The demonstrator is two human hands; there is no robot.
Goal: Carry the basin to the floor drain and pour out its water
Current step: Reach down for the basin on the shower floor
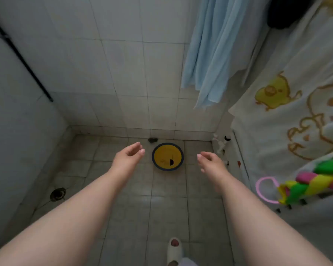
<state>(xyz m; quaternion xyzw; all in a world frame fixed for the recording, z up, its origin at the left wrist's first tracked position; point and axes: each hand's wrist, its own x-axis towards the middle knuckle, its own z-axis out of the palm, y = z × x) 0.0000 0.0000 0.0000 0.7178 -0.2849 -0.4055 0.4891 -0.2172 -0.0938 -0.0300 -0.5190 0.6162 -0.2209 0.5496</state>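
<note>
A round yellow basin [167, 156] with a dark blue rim stands on the tiled floor near the back wall. A small dark object lies inside it. My left hand [129, 155] hovers to the left of the basin, fingers apart, holding nothing. My right hand [210, 160] hovers to the right of it, also empty with fingers loosely spread. Neither hand touches the basin. The floor drain [57, 194] is a dark round opening in the floor at the left, close to the left wall.
A light blue towel [210, 54] hangs at the upper right. A white cartoon-print cloth [296, 116] and a braided multicoloured item [313, 179] hang at the right. A dark clump [152, 140] lies behind the basin. My slippered foot [174, 250] stands at the bottom.
</note>
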